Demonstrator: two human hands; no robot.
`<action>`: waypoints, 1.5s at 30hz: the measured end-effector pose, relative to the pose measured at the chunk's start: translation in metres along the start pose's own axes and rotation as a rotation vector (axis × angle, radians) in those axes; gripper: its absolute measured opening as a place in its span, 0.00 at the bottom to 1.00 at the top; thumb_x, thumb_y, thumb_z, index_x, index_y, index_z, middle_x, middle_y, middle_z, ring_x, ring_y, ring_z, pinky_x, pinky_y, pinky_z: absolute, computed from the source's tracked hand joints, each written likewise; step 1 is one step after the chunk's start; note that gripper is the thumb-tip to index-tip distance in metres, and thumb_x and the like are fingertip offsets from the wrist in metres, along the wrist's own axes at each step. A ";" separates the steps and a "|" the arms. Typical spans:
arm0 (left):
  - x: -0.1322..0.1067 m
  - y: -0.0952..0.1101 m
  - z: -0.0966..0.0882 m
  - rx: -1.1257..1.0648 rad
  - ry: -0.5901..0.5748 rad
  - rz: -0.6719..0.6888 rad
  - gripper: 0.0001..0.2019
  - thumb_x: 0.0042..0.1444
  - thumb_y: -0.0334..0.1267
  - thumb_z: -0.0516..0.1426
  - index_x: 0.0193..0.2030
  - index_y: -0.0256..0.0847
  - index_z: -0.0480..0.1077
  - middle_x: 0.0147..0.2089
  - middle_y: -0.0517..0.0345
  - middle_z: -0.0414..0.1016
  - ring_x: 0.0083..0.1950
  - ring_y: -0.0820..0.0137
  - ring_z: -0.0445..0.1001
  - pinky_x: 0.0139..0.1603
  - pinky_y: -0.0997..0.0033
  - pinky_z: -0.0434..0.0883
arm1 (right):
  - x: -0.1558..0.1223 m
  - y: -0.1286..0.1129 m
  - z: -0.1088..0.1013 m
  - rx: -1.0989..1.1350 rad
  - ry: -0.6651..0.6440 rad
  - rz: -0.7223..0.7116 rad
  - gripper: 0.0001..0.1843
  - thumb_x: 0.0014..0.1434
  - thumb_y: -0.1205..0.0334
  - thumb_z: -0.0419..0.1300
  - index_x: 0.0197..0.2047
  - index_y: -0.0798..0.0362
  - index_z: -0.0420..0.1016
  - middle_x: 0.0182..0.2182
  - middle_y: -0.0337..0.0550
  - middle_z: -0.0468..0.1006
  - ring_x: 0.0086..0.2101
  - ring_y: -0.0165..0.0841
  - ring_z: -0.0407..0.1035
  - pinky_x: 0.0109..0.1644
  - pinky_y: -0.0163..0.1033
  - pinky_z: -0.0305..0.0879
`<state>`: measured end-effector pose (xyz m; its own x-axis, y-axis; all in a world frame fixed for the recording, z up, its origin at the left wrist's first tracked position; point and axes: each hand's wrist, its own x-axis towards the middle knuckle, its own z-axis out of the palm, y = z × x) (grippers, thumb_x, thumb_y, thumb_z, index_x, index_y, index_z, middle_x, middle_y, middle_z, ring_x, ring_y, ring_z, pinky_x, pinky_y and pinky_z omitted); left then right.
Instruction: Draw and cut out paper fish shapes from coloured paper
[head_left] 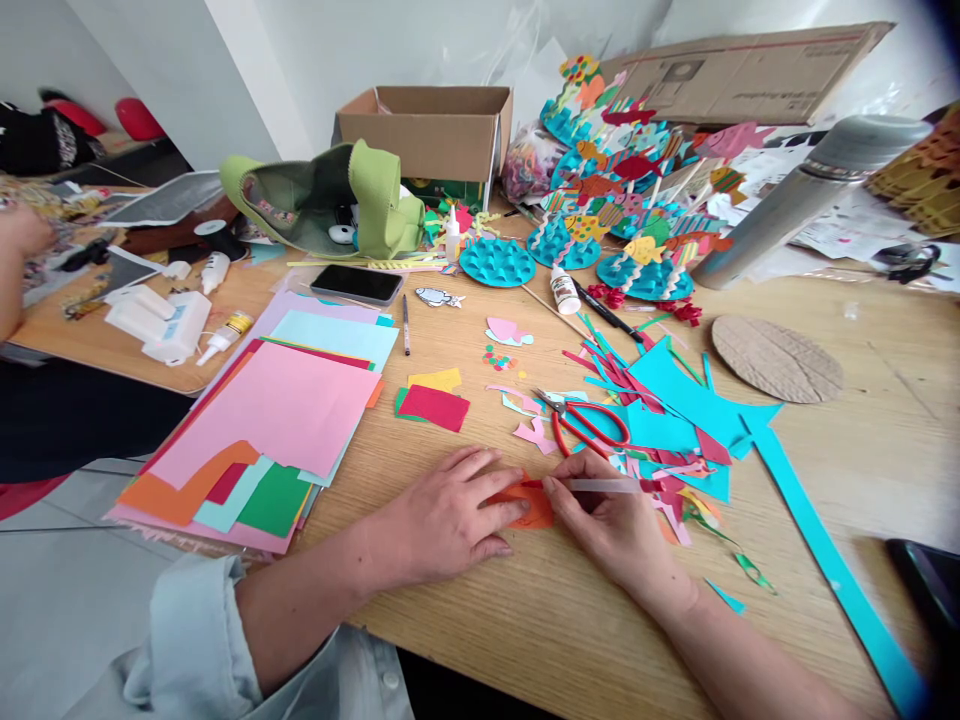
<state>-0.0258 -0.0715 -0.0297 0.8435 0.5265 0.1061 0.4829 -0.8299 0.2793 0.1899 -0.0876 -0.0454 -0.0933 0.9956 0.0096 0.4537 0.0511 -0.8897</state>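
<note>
Orange paper cutout [529,510] lies flat on the wooden bench [525,620] near its front edge, between the two hands. L hand [450,515]: grip released, fingers spread and pressing on the cutout's left side. R hand [604,525]: grip pinched on a thin white stick [607,485], which lies along the cutout's top edge and points right toward a pile of blue scraps [675,410]. Red scissors [589,428] lie just behind the R hand. Stack of coloured sheets [285,410] sits to the left w/ pink on top, and a black phone [358,284] lies behind it. Further back are a cardboard box [427,125], a glue bottle [564,290] and paper fish [622,190] on blue bases. Cardboard disc [776,358] at right, well apart. Another person's hand [22,235] shows at the far left edge.
</note>
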 end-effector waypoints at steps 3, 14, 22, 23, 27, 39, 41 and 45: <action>0.000 0.000 0.000 0.005 0.004 0.001 0.20 0.61 0.46 0.54 0.58 0.42 0.66 0.64 0.54 0.64 0.65 0.57 0.57 0.66 0.53 0.57 | 0.000 -0.001 0.000 0.040 0.033 -0.016 0.08 0.59 0.58 0.58 0.30 0.51 0.67 0.21 0.35 0.68 0.20 0.29 0.61 0.21 0.32 0.57; 0.000 0.000 0.000 0.006 0.007 -0.003 0.21 0.60 0.46 0.55 0.58 0.42 0.66 0.63 0.53 0.65 0.65 0.58 0.57 0.66 0.54 0.57 | -0.001 0.001 -0.001 0.017 0.049 -0.036 0.07 0.59 0.61 0.57 0.29 0.51 0.66 0.22 0.35 0.67 0.21 0.28 0.60 0.22 0.32 0.56; 0.000 -0.001 0.001 0.017 0.002 0.004 0.21 0.61 0.46 0.53 0.59 0.42 0.66 0.63 0.54 0.64 0.65 0.56 0.57 0.66 0.53 0.57 | 0.000 0.001 0.000 0.007 0.025 -0.010 0.08 0.59 0.59 0.57 0.30 0.51 0.66 0.22 0.36 0.67 0.21 0.29 0.61 0.21 0.33 0.55; 0.000 -0.001 0.001 0.017 -0.002 0.002 0.21 0.62 0.47 0.53 0.59 0.42 0.66 0.64 0.55 0.64 0.65 0.57 0.57 0.67 0.53 0.56 | 0.000 0.000 0.000 0.006 0.025 -0.009 0.08 0.59 0.59 0.57 0.30 0.51 0.66 0.22 0.36 0.68 0.21 0.29 0.61 0.21 0.33 0.55; 0.000 0.000 0.000 0.013 -0.007 -0.002 0.21 0.61 0.46 0.53 0.59 0.42 0.66 0.64 0.54 0.64 0.66 0.57 0.56 0.67 0.54 0.56 | 0.000 0.000 -0.001 0.003 0.030 -0.011 0.08 0.59 0.59 0.57 0.30 0.51 0.66 0.21 0.36 0.67 0.21 0.29 0.61 0.21 0.33 0.55; 0.000 0.001 -0.001 0.007 0.002 -0.008 0.20 0.61 0.45 0.55 0.58 0.42 0.66 0.63 0.53 0.65 0.65 0.58 0.57 0.66 0.54 0.57 | -0.001 0.001 -0.001 0.014 0.022 0.005 0.09 0.60 0.58 0.57 0.30 0.51 0.65 0.22 0.36 0.67 0.21 0.29 0.61 0.22 0.34 0.55; 0.000 0.001 -0.001 0.011 0.006 -0.004 0.21 0.60 0.45 0.55 0.58 0.42 0.66 0.63 0.53 0.65 0.65 0.58 0.57 0.66 0.54 0.57 | -0.001 0.000 -0.001 0.009 0.028 0.000 0.09 0.60 0.58 0.57 0.30 0.51 0.65 0.22 0.36 0.68 0.21 0.30 0.61 0.22 0.34 0.55; 0.000 0.001 -0.001 0.016 0.002 -0.004 0.21 0.61 0.45 0.54 0.59 0.42 0.66 0.63 0.54 0.64 0.65 0.57 0.57 0.67 0.54 0.56 | -0.001 0.000 -0.001 0.008 0.025 0.000 0.08 0.59 0.58 0.57 0.30 0.51 0.65 0.22 0.36 0.68 0.21 0.29 0.61 0.22 0.33 0.56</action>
<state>-0.0253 -0.0719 -0.0287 0.8412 0.5301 0.1065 0.4899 -0.8306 0.2648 0.1911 -0.0885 -0.0451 -0.0713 0.9972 0.0207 0.4465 0.0505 -0.8934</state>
